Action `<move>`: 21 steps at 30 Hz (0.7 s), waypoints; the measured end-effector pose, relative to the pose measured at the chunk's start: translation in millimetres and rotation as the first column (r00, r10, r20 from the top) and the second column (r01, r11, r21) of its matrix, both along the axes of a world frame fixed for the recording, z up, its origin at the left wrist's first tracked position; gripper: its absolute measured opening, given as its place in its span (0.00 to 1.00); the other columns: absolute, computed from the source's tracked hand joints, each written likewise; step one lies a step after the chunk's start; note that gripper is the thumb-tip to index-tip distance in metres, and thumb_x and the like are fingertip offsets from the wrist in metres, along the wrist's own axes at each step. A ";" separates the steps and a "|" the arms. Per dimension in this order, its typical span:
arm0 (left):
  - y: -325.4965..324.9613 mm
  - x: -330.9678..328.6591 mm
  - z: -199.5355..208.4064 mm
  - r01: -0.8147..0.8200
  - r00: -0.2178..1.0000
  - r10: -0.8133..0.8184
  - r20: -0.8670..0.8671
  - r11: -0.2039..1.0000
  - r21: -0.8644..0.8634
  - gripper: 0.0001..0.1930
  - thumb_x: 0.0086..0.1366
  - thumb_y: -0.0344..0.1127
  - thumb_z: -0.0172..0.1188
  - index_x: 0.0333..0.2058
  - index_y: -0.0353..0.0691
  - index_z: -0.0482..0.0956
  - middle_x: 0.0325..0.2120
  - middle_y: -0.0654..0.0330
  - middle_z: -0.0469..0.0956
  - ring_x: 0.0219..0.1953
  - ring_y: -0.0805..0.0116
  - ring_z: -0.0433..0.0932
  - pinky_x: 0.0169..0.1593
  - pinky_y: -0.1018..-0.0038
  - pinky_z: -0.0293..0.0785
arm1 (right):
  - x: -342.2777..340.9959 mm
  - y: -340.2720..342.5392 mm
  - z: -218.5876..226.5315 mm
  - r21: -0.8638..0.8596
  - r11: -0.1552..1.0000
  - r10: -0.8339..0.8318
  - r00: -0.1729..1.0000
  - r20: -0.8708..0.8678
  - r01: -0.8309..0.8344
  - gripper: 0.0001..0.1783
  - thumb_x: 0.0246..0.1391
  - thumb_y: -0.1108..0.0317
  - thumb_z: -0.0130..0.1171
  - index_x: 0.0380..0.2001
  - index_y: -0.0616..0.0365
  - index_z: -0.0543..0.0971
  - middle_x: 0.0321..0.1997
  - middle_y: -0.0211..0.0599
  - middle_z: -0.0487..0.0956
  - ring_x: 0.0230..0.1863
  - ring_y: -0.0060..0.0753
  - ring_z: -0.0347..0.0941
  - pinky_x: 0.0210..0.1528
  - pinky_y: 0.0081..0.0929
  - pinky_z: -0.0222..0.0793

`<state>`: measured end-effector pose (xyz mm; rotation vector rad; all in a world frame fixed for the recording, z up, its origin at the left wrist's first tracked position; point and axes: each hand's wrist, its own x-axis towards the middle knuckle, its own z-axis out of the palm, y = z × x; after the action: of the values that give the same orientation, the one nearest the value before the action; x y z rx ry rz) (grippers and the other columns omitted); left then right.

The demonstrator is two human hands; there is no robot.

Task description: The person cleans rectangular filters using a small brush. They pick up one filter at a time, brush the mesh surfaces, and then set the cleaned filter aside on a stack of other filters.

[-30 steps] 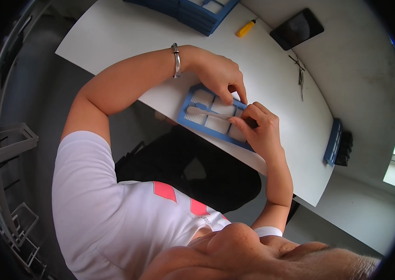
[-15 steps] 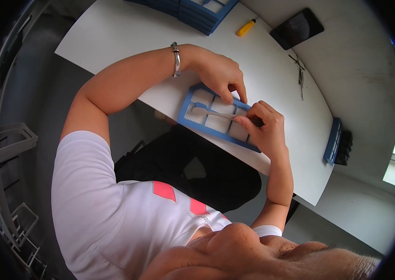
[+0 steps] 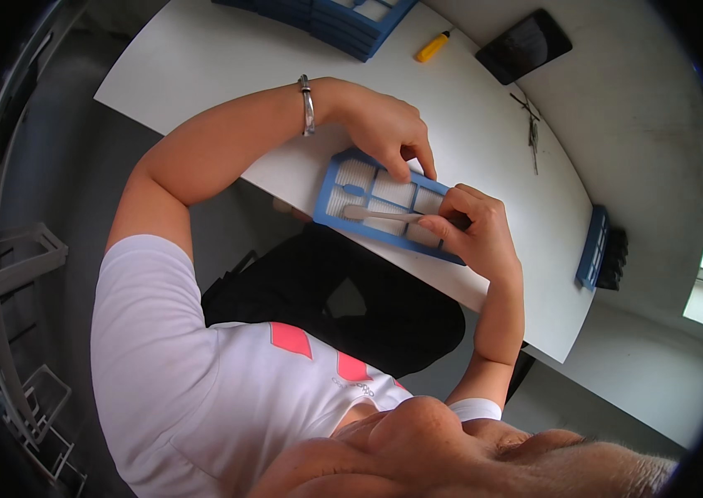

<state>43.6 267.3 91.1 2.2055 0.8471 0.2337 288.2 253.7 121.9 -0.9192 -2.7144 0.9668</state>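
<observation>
A pleated white air filter [image 3: 390, 189] in a blue gridded frame lies at a slant along the table's near edge. My left hand [image 3: 387, 133] bends over its far side, thumb and forefinger curled at the blue rim. My right hand [image 3: 476, 224] is closed round the handle of a slim pale tool with a rounded end, like a small brush [image 3: 376, 214]. The tool's far end is over the filter's near left part, beside a blue oval tab on the frame. Its bristles, if any, cannot be made out. My right fingers cover the filter's right end.
Stacked blue filter frames [image 3: 351, 29] stand at the back left of the white table [image 3: 227, 62]. A yellow-handled screwdriver [image 3: 433, 47], a black tablet [image 3: 524, 46] and thin dark metal pieces [image 3: 531, 137] lie along the far side. Another blue frame [image 3: 591, 247] stands by the right edge.
The tool has rolled in my right hand, so its end now shows narrower, and it has shifted slightly toward the filter's near edge. My left hand keeps its place at the rim.
</observation>
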 end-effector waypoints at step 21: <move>2.1 -1.1 1.0 -0.048 0.999 0.048 -0.019 0.999 -0.021 0.23 0.55 0.39 0.60 0.51 0.41 0.82 0.25 0.57 0.83 0.24 0.69 0.78 0.30 0.74 0.73 | 15.2 27.3 -2.9 0.040 0.992 -0.116 0.993 -0.028 0.117 0.17 0.45 0.61 0.73 0.20 0.61 0.77 0.21 0.34 0.75 0.20 0.29 0.68 0.24 0.24 0.63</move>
<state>42.5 269.4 92.0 2.1721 0.9093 0.2261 303.4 281.0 119.0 -1.0378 -2.6162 0.8908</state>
